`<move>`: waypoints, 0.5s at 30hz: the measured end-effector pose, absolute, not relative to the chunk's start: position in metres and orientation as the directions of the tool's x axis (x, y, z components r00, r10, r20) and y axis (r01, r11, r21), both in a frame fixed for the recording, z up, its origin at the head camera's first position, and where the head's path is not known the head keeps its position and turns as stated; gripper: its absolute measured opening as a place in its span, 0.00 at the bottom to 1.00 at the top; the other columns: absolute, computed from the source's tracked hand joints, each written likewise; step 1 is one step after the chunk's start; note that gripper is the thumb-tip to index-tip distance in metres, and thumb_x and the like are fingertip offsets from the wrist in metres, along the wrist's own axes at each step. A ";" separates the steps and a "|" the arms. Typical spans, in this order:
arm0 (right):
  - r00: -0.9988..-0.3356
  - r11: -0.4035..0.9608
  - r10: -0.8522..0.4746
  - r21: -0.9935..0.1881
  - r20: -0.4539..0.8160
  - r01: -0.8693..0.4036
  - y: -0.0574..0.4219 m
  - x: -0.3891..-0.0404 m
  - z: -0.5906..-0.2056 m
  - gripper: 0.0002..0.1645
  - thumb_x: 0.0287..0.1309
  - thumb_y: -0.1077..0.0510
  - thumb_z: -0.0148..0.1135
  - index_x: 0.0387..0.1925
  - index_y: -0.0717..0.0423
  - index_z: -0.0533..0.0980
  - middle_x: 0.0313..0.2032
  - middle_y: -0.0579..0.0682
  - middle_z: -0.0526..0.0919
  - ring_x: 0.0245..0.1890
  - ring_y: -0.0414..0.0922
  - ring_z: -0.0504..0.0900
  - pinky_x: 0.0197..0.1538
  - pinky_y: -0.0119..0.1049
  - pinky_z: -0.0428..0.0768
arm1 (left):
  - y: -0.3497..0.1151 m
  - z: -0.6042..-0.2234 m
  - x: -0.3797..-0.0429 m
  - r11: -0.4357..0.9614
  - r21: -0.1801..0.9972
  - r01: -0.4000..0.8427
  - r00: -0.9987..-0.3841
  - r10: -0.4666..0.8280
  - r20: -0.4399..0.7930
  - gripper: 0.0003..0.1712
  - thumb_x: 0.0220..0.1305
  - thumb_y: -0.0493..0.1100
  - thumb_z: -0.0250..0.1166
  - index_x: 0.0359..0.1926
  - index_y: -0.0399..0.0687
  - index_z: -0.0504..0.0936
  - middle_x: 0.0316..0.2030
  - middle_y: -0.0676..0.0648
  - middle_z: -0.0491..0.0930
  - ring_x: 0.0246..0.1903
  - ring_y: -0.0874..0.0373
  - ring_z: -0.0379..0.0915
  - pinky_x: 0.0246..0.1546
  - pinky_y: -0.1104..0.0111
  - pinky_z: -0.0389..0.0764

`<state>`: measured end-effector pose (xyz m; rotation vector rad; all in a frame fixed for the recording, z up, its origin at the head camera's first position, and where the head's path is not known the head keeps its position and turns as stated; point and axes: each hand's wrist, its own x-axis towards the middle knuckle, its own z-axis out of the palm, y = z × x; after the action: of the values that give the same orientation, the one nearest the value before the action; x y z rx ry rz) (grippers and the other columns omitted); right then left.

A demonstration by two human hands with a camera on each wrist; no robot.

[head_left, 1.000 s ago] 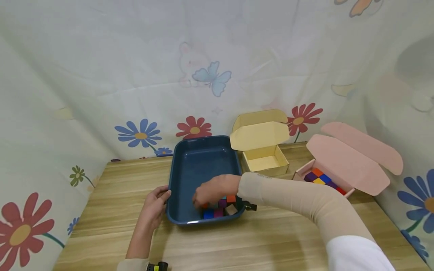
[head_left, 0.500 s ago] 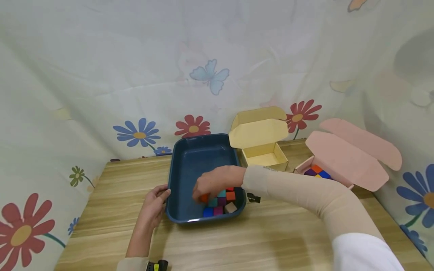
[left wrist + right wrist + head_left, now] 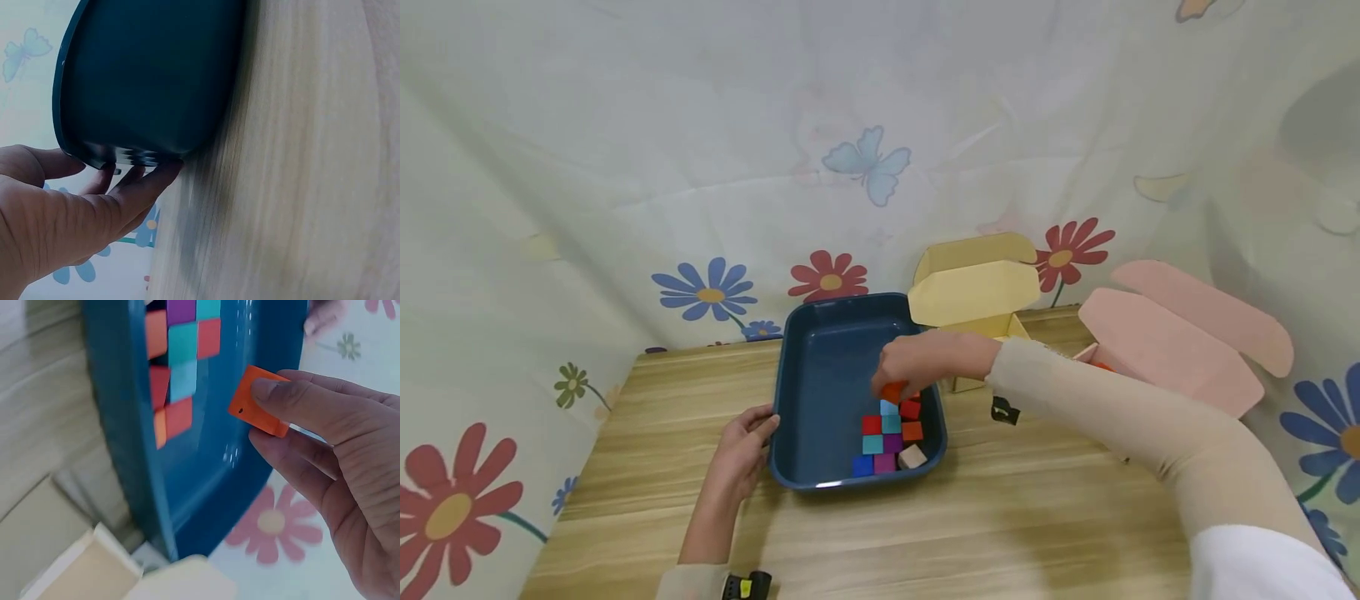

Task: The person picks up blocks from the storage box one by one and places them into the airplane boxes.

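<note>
Visibly, the right hand (image 3: 919,360) pinches one cube (image 3: 251,411) (orange).

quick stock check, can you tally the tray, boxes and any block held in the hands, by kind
Tray: 1
Boxes: 2, yellow box and pink box
Orange block in right hand: 1
Total: 4
</note>
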<state>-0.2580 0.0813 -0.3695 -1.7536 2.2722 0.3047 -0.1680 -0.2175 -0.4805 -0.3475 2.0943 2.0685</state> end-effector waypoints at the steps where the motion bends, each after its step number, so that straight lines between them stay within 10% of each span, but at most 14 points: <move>1: -0.247 0.258 -0.915 0.009 -0.320 -0.966 0.087 -0.259 -0.367 0.20 0.64 0.55 0.70 0.57 0.51 0.82 0.45 0.47 0.88 0.43 0.43 0.84 0.44 0.27 0.82 | -0.218 -0.481 -0.168 0.007 0.958 -0.287 -0.957 -0.039 -0.286 0.26 0.79 0.36 0.51 0.72 0.30 0.60 0.60 0.34 0.70 0.48 0.55 0.76 0.44 0.69 0.83; 15: -0.335 0.343 -0.916 0.000 -0.219 -0.939 0.169 -0.264 -0.348 0.15 0.60 0.57 0.74 0.47 0.56 0.84 0.37 0.48 0.88 0.34 0.43 0.85 0.43 0.33 0.85 | -0.219 -0.482 -0.169 0.014 0.956 -0.292 -0.956 -0.042 -0.291 0.27 0.79 0.37 0.52 0.72 0.31 0.61 0.59 0.37 0.72 0.45 0.58 0.77 0.42 0.69 0.83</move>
<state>-0.2640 0.1689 -0.3484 -1.6933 2.4216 0.1874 -0.1690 -0.2190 -0.4819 -0.3519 2.0999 2.0572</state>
